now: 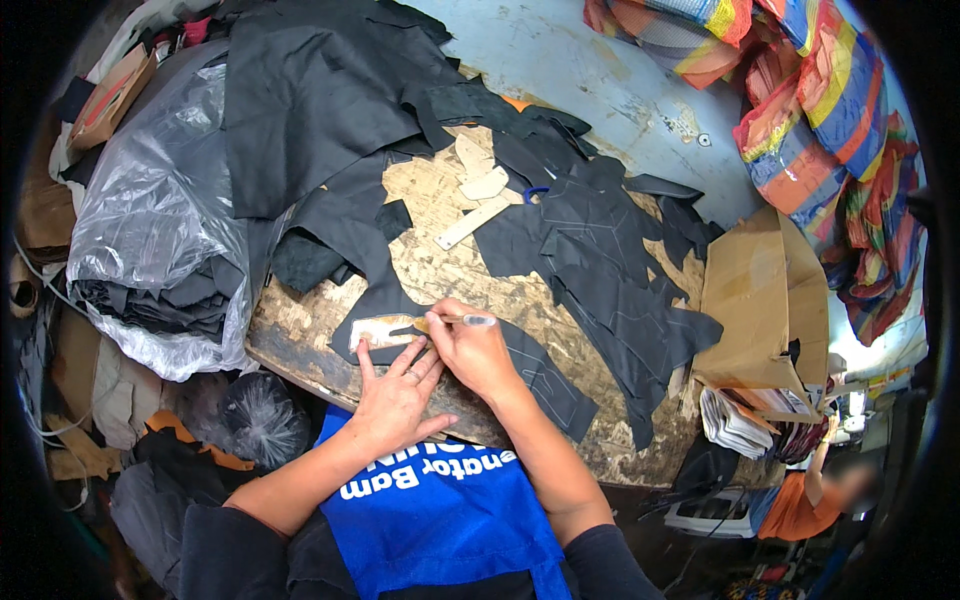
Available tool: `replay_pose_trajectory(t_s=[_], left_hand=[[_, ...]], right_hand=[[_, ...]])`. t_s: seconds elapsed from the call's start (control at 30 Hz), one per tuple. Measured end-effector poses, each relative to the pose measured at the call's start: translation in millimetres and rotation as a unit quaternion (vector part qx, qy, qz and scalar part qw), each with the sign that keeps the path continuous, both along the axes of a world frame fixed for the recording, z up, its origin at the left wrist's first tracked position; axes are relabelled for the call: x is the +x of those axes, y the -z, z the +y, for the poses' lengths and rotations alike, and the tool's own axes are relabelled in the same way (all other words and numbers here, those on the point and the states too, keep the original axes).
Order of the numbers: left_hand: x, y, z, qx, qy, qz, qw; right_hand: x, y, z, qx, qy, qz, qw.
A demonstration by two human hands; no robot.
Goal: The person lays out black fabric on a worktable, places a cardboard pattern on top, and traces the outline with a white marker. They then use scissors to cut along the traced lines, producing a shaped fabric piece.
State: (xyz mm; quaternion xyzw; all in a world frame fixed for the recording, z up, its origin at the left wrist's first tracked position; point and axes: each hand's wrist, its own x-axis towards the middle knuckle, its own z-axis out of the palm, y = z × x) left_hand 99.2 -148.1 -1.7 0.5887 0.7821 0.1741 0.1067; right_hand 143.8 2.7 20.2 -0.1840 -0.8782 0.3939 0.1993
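My left hand (395, 398) lies flat with fingers spread, its fingertips pressing the lower edge of a pale pattern template (372, 330) that has a slot cut in it. Under the template is a piece of black leather-like material (515, 352), with thin light lines drawn on its right part. My right hand (476, 358) is closed round a pen (470, 320), held low against the template's right end. The pen's tip is hidden by the fingers. Farther up the worn wooden table (425, 270) lie a light strip-shaped template (472, 223) and other pale templates (478, 165).
Black sheets (310, 100) cover the far left; marked black pieces (610, 250) spread over the right. Scissors with a blue handle (535, 193) lie among them. A plastic bag of black material (160, 220) stands left, a cardboard box (757, 310) right. Another person (800, 510) is at far right.
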Motion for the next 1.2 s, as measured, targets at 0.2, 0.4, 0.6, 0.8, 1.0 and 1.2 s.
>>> replay_pose_trajectory(t_s=[0.2, 0.4, 0.6, 0.8, 1.0, 1.2], left_hand=[[1.6, 1.5, 0.1, 0.006, -0.006, 0.005, 1.000], [0.0, 3.4, -0.5, 0.008, 0.001, -0.002, 1.000], [0.6, 1.8, 0.2, -0.007, 0.010, 0.023, 1.000], [3.6, -8.2, -5.8, -0.061, -0.011, 0.009, 0.998], [-18.1, -12.0, -31.7, -0.110, -0.252, 0.031, 0.961], [-21.5, 0.5, -36.7, -0.086, -0.263, 0.054, 0.959]], right_hand=[[5.7, -1.8, 0.0, -0.017, 0.012, 0.002, 1.000], [-6.0, 7.1, -4.7, -0.027, -0.030, 0.029, 0.999], [29.9, 5.3, 10.8, -0.001, 0.069, 0.018, 0.997], [42.8, 31.9, 9.0, -0.315, 0.169, 0.219, 0.908], [47.8, 49.3, -0.5, -0.147, 0.158, 0.182, 0.959], [46.8, 41.8, -0.7, -0.038, 0.095, 0.161, 0.982]])
